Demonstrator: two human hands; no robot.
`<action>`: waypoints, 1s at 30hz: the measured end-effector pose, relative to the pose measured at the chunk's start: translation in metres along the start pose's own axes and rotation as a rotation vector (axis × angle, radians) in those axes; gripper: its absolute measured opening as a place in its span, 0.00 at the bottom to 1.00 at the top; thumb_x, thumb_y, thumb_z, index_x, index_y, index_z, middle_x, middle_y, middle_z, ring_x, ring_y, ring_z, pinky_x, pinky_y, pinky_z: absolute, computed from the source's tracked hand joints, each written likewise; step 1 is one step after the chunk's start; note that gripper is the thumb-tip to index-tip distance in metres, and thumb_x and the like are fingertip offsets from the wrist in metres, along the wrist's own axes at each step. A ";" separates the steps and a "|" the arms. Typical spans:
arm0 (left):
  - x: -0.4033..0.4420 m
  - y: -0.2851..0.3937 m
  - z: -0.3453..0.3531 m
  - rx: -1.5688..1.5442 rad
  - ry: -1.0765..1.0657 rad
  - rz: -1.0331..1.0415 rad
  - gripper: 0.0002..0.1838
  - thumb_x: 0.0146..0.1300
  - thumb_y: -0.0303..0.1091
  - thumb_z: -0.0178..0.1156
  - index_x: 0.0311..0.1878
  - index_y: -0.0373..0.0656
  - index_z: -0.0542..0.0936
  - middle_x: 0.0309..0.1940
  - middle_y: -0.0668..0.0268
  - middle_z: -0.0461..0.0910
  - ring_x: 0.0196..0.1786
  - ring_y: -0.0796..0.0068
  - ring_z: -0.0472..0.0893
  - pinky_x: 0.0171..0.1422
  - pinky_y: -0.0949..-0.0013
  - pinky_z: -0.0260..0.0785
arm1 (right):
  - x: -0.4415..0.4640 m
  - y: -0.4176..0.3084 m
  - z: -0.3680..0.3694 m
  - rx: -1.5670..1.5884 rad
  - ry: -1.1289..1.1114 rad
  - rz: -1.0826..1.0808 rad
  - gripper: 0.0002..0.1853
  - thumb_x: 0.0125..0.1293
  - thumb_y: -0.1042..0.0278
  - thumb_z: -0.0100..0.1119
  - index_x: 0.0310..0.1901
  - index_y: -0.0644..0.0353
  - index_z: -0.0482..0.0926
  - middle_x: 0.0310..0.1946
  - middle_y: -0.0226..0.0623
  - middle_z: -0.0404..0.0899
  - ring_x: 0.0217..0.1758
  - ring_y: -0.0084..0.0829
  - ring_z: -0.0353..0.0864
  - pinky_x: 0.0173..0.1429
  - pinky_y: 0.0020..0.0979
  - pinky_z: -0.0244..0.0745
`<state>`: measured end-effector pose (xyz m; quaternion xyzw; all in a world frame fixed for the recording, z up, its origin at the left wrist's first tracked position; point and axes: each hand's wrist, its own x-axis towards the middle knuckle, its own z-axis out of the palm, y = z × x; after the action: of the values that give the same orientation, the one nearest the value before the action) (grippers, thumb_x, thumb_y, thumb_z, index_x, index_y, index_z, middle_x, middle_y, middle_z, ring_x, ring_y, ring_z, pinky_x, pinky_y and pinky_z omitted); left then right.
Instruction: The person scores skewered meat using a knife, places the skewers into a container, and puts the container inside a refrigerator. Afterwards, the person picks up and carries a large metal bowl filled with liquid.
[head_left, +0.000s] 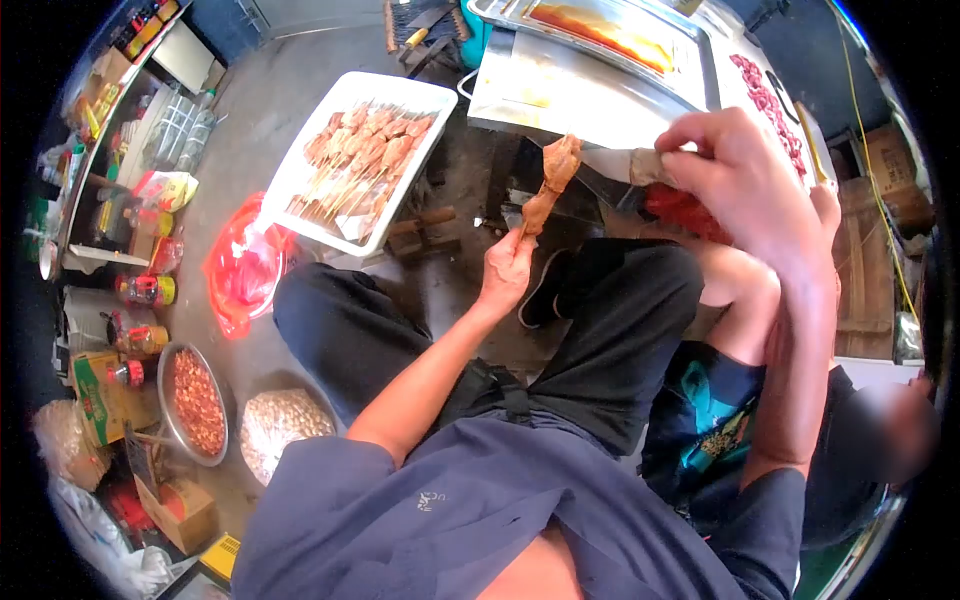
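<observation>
My left hand point(507, 268) is closed round the lower end of a meat skewer point(551, 185), which stands up tilted in front of my knees. My right hand point(722, 165) is raised to the right of it, thumb and fingers pinched on a pale strip point(646, 167) whose nature I cannot make out. The strip points toward the top of the skewer. To the left, a white tray point(285, 160) holds several meat skewers point(360, 155) lying side by side with their sticks toward the lower left.
A metal tray point(700, 55) with reddish liquid lies on the table at the top; meat pieces point(770, 105) line its right. A person point(850, 450) sits at right. Red bag point(245, 270), metal bowl point(197, 403) and bag of nuts point(283, 430) are on the left floor.
</observation>
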<state>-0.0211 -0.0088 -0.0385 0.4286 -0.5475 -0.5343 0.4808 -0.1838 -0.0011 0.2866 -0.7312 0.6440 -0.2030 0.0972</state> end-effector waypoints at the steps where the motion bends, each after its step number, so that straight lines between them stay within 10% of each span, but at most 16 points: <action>1: 0.000 0.001 0.000 0.002 -0.006 -0.001 0.10 0.71 0.37 0.51 0.41 0.41 0.76 0.21 0.80 0.63 0.25 0.88 0.61 0.28 0.78 0.55 | 0.006 -0.001 0.005 -0.019 0.057 -0.052 0.11 0.55 0.67 0.56 0.35 0.63 0.83 0.24 0.49 0.80 0.29 0.41 0.82 0.39 0.37 0.75; 6: 0.002 -0.001 0.002 -0.036 -0.037 -0.078 0.11 0.71 0.36 0.51 0.44 0.39 0.78 0.20 0.75 0.65 0.25 0.84 0.65 0.29 0.76 0.60 | 0.050 0.005 0.018 0.010 -0.090 -0.062 0.10 0.48 0.69 0.58 0.31 0.63 0.84 0.23 0.48 0.80 0.28 0.40 0.81 0.38 0.36 0.75; 8: 0.001 0.001 0.001 -0.097 -0.058 -0.114 0.11 0.71 0.37 0.51 0.43 0.41 0.77 0.20 0.77 0.64 0.24 0.86 0.63 0.27 0.77 0.56 | 0.063 0.007 0.023 0.112 -0.372 0.233 0.10 0.53 0.70 0.59 0.37 0.63 0.77 0.41 0.36 0.70 0.37 0.24 0.74 0.33 0.25 0.73; 13: -0.002 0.020 0.007 -0.174 -0.067 -0.157 0.10 0.72 0.38 0.50 0.42 0.43 0.77 0.20 0.80 0.62 0.23 0.88 0.60 0.26 0.78 0.52 | 0.061 0.042 0.081 0.242 -0.208 0.258 0.11 0.51 0.69 0.60 0.36 0.64 0.79 0.43 0.37 0.69 0.37 0.27 0.74 0.33 0.26 0.73; 17: -0.001 0.025 0.008 -0.170 -0.044 -0.220 0.11 0.72 0.39 0.50 0.43 0.44 0.78 0.19 0.80 0.61 0.23 0.88 0.60 0.26 0.78 0.52 | 0.046 0.056 0.108 0.161 -0.211 0.119 0.14 0.54 0.63 0.59 0.36 0.63 0.85 0.25 0.48 0.82 0.29 0.37 0.81 0.40 0.36 0.75; 30: -0.003 0.022 0.015 -0.331 -0.106 -0.278 0.12 0.71 0.41 0.52 0.46 0.44 0.79 0.19 0.82 0.60 0.21 0.89 0.58 0.24 0.79 0.50 | 0.013 0.013 0.028 0.302 -0.310 0.315 0.12 0.59 0.68 0.59 0.41 0.66 0.83 0.26 0.34 0.80 0.27 0.19 0.74 0.32 0.22 0.69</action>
<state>-0.0341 -0.0019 -0.0166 0.3863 -0.4126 -0.6998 0.4369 -0.1826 -0.0190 0.2585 -0.6213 0.6898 -0.1648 0.3332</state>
